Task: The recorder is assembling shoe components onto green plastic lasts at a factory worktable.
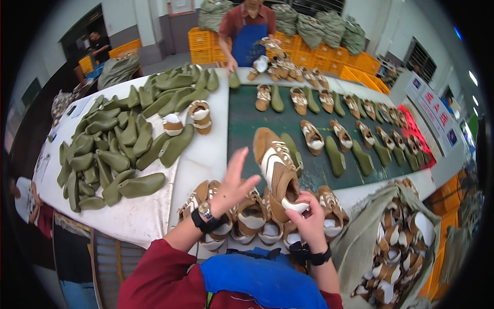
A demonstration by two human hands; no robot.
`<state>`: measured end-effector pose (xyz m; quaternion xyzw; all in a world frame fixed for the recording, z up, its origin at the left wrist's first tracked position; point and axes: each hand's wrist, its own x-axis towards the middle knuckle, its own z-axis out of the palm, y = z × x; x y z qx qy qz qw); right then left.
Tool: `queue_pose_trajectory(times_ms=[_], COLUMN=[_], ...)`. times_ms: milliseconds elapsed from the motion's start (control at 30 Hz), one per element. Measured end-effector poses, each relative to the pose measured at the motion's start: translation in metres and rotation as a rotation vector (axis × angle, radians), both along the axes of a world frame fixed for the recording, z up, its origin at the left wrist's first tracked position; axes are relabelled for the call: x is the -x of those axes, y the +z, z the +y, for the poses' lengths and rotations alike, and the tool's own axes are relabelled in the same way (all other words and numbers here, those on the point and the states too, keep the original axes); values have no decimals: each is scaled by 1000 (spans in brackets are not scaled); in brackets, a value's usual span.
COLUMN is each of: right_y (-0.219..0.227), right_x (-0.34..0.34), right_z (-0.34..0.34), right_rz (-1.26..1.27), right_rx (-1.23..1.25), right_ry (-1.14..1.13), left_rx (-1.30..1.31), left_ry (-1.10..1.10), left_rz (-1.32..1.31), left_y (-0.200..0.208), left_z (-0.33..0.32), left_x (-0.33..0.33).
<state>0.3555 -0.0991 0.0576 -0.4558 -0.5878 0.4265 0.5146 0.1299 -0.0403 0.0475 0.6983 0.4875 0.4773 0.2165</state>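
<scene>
A brown and white shoe upper (278, 177) is held up in front of me, toe pointing away. My right hand (310, 220) grips it by the white lining at its heel, thumb and fingers closed on the edge. Just left of it, my left hand (232, 186) is open, fingers spread, holding nothing. Below both hands, several similar shoe uppers (250, 216) stand in a row along the near table edge. A green shoe last (292, 153) lies on the dark green belt, partly hidden behind the held upper.
Many green shoe lasts (116, 160) are heaped on the white table (203, 154) at left. Uppers and lasts stand in rows on the green belt (244, 116). A sack of uppers (355, 242) is at my right. Across the table, a person in a blue apron (250, 46) handles uppers.
</scene>
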Motion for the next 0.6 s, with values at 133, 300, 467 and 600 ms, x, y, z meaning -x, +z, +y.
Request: queue_pose_trajectory(times_ms=[133,300,467,600], right_y=[-4,-3,3,40], right_x=[38,55,-24,-96], right_z=[22,16,-8,-59], right_rz=[-559,-517,-715,-814], right_rx=[-448,-351,-313,-151], right_ry=[53,127,-84,-548], left_rx=[1002,820,642,599], left_ry=[-570,-336,-103,254], left_rz=[-700,-969,-1016,-1152], left_y=[2,-22,-30,-35], left_z=[-26,-2,96,165], left_x=[-4,47,158,238])
